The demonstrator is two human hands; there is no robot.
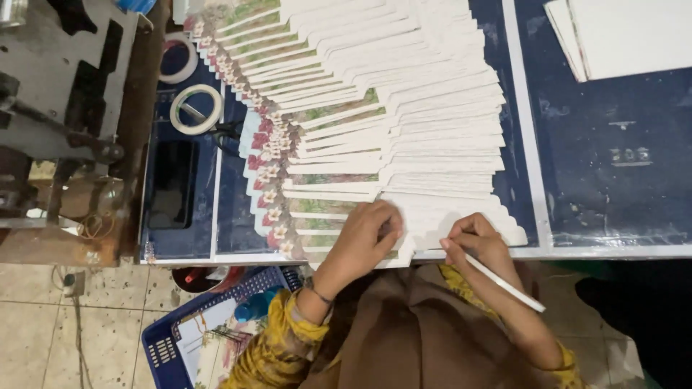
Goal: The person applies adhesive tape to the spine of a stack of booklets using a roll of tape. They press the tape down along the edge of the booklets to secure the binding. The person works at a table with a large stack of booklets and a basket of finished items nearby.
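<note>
A long fanned row of white card pieces point(404, 122) with floral printed ends point(272, 189) lies overlapped on the dark blue table point(613, 173). My left hand point(364, 238) presses flat on the nearest cards at the table's front edge. My right hand point(476, 245) grips a thin white stick point(504, 283), its tip touching the white flap of the nearest card. The stick's other end points back over my right forearm.
Two tape rolls point(196, 108) and scissors point(229, 130) lie left of the cards, near a black phone point(171, 184). A stack of white sheets point(627, 36) sits at top right. A metal machine point(58, 108) stands far left. A blue basket point(209, 331) holds printed sheets on the floor.
</note>
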